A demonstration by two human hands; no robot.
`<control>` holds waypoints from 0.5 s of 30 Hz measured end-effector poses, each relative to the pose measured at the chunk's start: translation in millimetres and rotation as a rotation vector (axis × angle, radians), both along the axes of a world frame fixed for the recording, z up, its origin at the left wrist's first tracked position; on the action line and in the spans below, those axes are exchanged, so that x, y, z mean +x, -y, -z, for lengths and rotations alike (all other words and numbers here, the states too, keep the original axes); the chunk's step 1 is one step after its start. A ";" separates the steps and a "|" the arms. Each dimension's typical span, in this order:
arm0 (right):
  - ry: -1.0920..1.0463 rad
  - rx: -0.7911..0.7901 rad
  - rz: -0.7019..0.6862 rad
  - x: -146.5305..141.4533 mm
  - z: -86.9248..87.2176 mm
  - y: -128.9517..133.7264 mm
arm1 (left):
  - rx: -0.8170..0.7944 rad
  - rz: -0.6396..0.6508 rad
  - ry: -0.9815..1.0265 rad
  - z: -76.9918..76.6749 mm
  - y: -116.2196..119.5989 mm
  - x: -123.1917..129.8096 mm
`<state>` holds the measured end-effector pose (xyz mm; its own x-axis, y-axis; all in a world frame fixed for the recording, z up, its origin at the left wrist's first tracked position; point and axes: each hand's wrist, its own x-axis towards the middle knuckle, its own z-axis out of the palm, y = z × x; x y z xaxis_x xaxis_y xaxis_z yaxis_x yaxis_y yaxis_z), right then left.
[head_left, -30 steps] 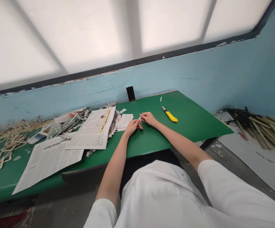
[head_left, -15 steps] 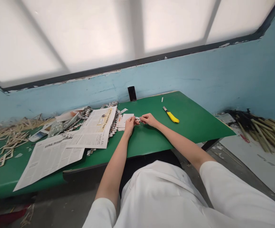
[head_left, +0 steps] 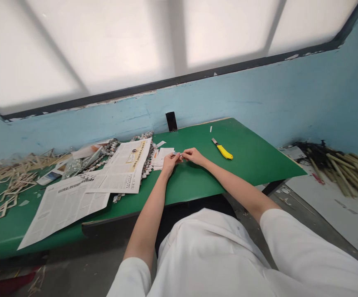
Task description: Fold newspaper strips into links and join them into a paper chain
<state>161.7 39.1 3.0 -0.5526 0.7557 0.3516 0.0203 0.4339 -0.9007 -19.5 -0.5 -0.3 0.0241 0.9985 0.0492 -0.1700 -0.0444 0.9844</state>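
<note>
My left hand (head_left: 169, 163) and my right hand (head_left: 194, 156) meet fingertip to fingertip above the green table (head_left: 197, 181). Pinched between them is a small folded strip of paper (head_left: 181, 155), mostly hidden by the fingers. Both hands are closed on it. Just behind and left of my left hand lie white paper strips (head_left: 165, 152) in a flat pile. Off to the right of my right hand rests a yellow-handled knife (head_left: 223, 151), its short blade pointing towards the wall.
Newspaper sheets (head_left: 120, 167) cover folded-paper chains (head_left: 148, 165) on the left. Beyond them are thin wooden strips (head_left: 8, 194) and a plastic bag (head_left: 81, 163). A phone (head_left: 171, 121) leans against the wall. Bamboo sticks (head_left: 348, 171) lie at the far right.
The fingertips have drawn slightly closer together, and less of the paper strip shows between them. The knife and newspapers stay where they were.
</note>
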 end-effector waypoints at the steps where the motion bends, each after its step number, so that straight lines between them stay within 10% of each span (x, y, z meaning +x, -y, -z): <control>1: -0.003 -0.005 -0.002 -0.5 0.7 -0.1 | 0.008 0.000 0.001 -0.1 0.0 -0.1; 15: 0.047 0.061 0.030 -3.1 -17.0 5.9 | 0.029 -0.006 0.107 -4.3 -6.3 8.4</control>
<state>158.6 33.2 19.9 -0.5466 0.7503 0.3717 0.0761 0.4866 -0.8703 -11.1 5.8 4.0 0.0115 0.9967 0.0805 -0.2741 -0.0743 0.9588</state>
